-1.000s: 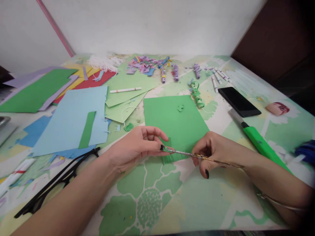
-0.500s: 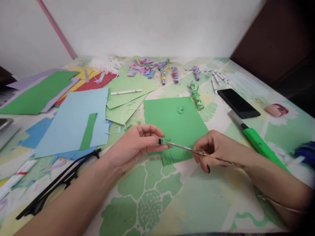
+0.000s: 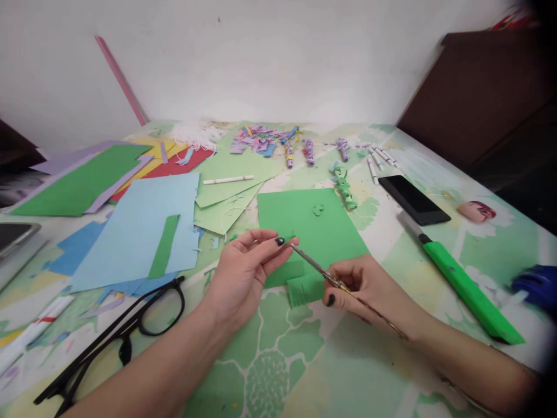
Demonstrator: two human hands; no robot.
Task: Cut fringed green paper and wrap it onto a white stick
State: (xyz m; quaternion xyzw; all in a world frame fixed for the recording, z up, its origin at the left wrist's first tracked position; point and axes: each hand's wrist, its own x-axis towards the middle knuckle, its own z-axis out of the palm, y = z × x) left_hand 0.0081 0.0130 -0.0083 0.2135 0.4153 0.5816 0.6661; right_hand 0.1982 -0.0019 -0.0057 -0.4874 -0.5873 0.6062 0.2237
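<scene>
My left hand (image 3: 246,270) is closed in a pinch on a small green paper piece (image 3: 287,236), mostly hidden by the fingers. My right hand (image 3: 363,287) grips a pair of metal scissors (image 3: 311,260), their blade tips touching or almost touching the left fingertips. Beneath both hands lies a green paper sheet (image 3: 313,229). On its front edge rests a smaller green piece with cut slits (image 3: 300,291). A little green flower cutout (image 3: 318,209) sits farther back on the sheet.
A green cutter knife (image 3: 470,290) and a phone (image 3: 413,199) lie at right. Black glasses (image 3: 126,348) and light-blue paper (image 3: 139,226) are at left. Rolled paper tubes (image 3: 309,152), a curly green roll (image 3: 344,187) and paper scraps (image 3: 256,139) lie toward the wall.
My left hand has turned its palm more upward, lifting the pinched paper slightly. My right hand and the scissors have shifted left, the blades now steeper. The view has tilted up a little.
</scene>
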